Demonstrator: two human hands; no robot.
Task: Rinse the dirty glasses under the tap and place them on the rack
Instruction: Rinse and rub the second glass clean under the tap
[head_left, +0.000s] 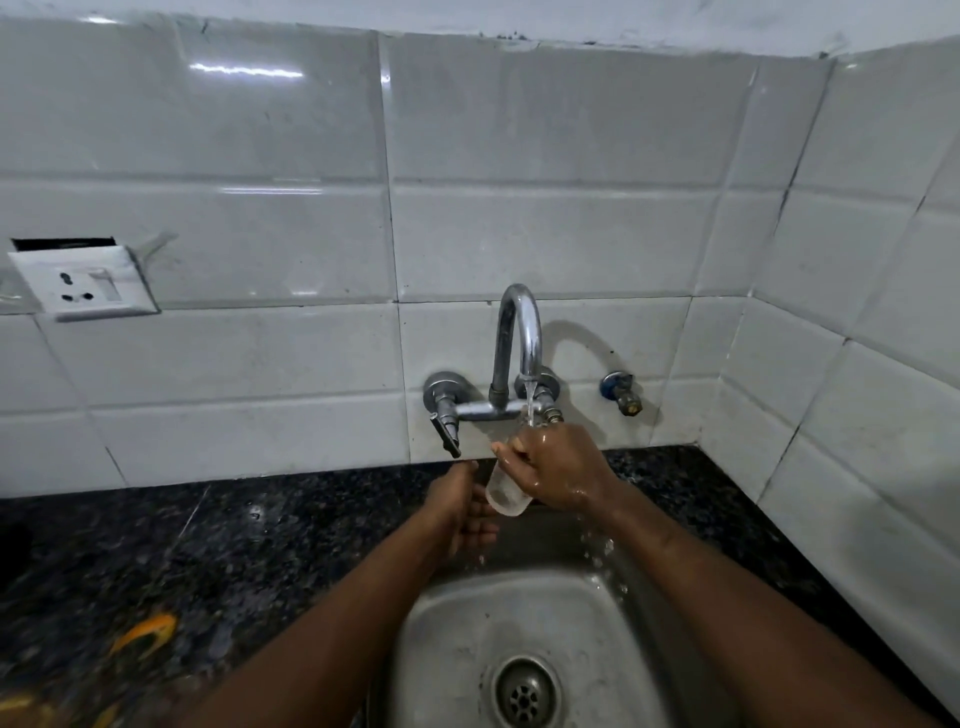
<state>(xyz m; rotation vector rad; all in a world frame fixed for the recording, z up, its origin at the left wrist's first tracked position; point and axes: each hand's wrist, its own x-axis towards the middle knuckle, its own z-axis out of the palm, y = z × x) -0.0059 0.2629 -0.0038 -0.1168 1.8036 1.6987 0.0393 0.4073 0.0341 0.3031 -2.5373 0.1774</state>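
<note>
Socket (83, 283): on the tiled wall at far left, well apart from the water.
Surface (260, 545): dark speckled stone to the left of the sink (467, 623). Something orange (145, 631) lies at near left, too blurred to name.
Left hand (462, 506): open, with fingers loosely bent and the palm turned toward the base of the glass (506, 491). It holds nothing, and I cannot tell if it touches the base.
Glass: clear and tilted, above the far edge of the sink, with the mouth up toward the stream and the base lower.
Tap (519, 332): a thin stream (529, 405) runs down and meets the right hand (558, 470) at the mouth of the glass.
Right hand: wet, with fingers curled round the upper part of the glass in a full grip.
Rack: not in view.
Step in hand: I judge it is the rinsing. To do it well:
- Bring the mouth fully under the stream, so the water goes inside and not only over the fingers.
- Turn the glass slowly.
- Let the left hand support the base, because wet glass slips.
- Pour the water out over the sink.
</note>
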